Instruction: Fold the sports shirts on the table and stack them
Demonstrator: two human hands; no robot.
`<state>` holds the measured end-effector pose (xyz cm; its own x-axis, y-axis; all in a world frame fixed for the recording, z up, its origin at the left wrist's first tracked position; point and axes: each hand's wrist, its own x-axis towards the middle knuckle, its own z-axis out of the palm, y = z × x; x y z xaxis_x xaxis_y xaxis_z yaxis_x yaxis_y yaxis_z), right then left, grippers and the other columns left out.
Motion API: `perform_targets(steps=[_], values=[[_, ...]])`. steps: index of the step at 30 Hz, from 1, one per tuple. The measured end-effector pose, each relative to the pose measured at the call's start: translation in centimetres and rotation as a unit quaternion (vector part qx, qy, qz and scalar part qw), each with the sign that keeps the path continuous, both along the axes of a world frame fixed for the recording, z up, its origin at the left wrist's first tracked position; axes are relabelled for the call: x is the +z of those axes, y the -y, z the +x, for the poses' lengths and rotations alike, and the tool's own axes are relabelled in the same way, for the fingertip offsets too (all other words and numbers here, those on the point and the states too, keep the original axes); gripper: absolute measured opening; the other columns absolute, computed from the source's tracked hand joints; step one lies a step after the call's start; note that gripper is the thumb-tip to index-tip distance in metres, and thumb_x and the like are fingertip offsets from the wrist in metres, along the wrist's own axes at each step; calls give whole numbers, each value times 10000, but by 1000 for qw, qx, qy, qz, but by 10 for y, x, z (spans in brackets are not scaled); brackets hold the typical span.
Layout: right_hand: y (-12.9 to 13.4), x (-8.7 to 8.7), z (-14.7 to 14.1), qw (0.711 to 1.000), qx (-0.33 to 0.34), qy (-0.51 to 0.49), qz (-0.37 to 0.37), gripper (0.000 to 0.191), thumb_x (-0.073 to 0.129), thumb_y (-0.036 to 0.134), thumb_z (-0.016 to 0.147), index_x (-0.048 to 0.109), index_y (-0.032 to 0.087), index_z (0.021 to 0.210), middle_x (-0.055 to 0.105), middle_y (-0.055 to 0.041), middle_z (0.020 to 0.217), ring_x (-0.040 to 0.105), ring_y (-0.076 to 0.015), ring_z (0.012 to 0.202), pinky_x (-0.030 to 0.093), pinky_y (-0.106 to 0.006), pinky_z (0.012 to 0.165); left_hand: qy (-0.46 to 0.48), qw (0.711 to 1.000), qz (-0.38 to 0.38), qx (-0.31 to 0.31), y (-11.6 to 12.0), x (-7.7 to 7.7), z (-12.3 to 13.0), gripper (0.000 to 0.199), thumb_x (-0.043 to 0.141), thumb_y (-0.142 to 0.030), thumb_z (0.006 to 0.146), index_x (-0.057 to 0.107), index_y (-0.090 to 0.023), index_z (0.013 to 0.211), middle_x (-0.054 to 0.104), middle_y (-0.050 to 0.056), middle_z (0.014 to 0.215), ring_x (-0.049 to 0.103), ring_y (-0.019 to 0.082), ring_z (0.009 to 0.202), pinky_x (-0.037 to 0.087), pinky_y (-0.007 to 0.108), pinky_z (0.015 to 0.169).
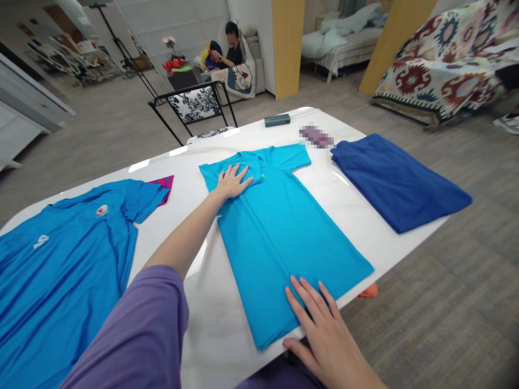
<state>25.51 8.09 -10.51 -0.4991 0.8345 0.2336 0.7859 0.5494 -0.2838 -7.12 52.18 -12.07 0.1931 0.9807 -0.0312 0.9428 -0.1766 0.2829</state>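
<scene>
A bright turquoise T-shirt (pixel 292 216) lies on the white table (pixel 194 313), with its left side folded over the body and one short sleeve sticking out at the far right. My left hand (pixel 234 182) rests flat on the folded part near the collar, fingers spread. At the near hem, my right hand (pixel 318 324) is open, its fingertips on the cloth and its thumb by the table edge. Neither hand grips anything.
Left of it lies a blue T-shirt (pixel 81 254) over a pink patterned cloth (pixel 167 186). A folded dark blue cloth (pixel 397 183) lies right. A dark case (pixel 277 120) and a blurred purple item (pixel 316 136) sit at the back, near a chair (pixel 192 105). A person (pixel 233 51) sits beyond.
</scene>
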Motion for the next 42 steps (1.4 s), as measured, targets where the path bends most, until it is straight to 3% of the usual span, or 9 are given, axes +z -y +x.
perform_targets(steps=[5, 11, 17, 22, 27, 31, 34, 37, 42], values=[[-20, 3, 70, 988, -144, -52, 30, 709, 631, 529, 1120, 444, 214, 1727, 656, -177, 1603, 651, -395, 1427, 549, -606, 1129, 23, 998, 51, 24, -9, 25, 50, 752, 641, -660, 1011, 588, -307, 1672, 415, 188, 1800, 348, 493, 1668, 204, 688, 1355], [-57, -8, 154, 968, -249, 1, 17, 460, 591, 602, 1145, 653, 182, 1323, 735, -147, 1255, 714, -319, 1123, 505, -455, 925, 135, 988, 67, -15, -43, 39, 186, 453, 681, -569, 1035, 719, -221, 1324, 772, 169, 1240, 694, 378, 1250, 492, 504, 1140], [-54, -10, 151, 965, -258, -36, -27, 252, 596, 469, 1160, 623, 219, 1140, 708, -62, 1056, 684, -259, 949, 445, -418, 858, 153, 985, 35, 71, -94, 26, 283, 777, 929, -702, 770, 742, -138, 1271, 736, 313, 1370, 626, 555, 1388, 484, 617, 1134], [-54, -13, 148, 966, -237, -94, -44, 148, 580, 369, 1153, 604, 244, 1078, 682, -10, 913, 661, -237, 848, 464, -423, 866, 225, 971, 13, 81, -118, 13, 303, 505, 996, -462, 689, 801, -177, 1058, 760, 284, 1346, 558, 579, 1485, 444, 641, 1208], [-54, -6, 142, 957, -225, -181, -21, 86, 591, 333, 1144, 620, 270, 1196, 761, -55, 1080, 703, -271, 960, 553, -433, 874, 335, 937, -27, 98, -120, 31, 263, 368, 822, -537, 880, 759, -177, 926, 806, 223, 1023, 737, 439, 1255, 585, 519, 1061], [-54, 19, 118, 962, -144, -230, 41, 194, 605, 216, 1106, 597, 307, 1277, 789, -49, 1168, 737, -270, 1052, 583, -456, 925, 426, 896, -18, 123, -95, 68, 165, 503, 512, -662, 1042, 716, -205, 1086, 795, 129, 992, 776, 296, 1118, 652, 420, 949], [-54, 38, 90, 974, -35, -214, 68, 350, 597, 114, 1057, 556, 308, 1346, 810, -22, 1180, 762, -237, 1050, 570, -468, 997, 468, 865, -29, 179, -58, 83, 79, 597, 534, -757, 1023, 688, -185, 1097, 774, 100, 913, 755, 287, 1053, 654, 433, 937], [-53, 43, 63, 984, 54, -145, 83, 415, 547, 50, 1019, 568, 276, 1366, 814, -11, 1124, 767, -218, 1006, 552, -462, 1027, 451, 848, -43, 274, -20, 75, 18, 634, 646, -764, 982, 673, -151, 1143, 767, 108, 891, 736, 284, 1012, 638, 450, 901], [-47, 26, 43, 988, 117, -57, 82, 334, 560, 39, 977, 643, 243, 1229, 793, -17, 1062, 754, -231, 958, 541, -471, 1036, 382, 860, 5, 340, 21, 49, -25, 539, 782, -597, 902, 649, -212, 1255, 766, 141, 982, 761, 389, 1090, 638, 476, 759]])
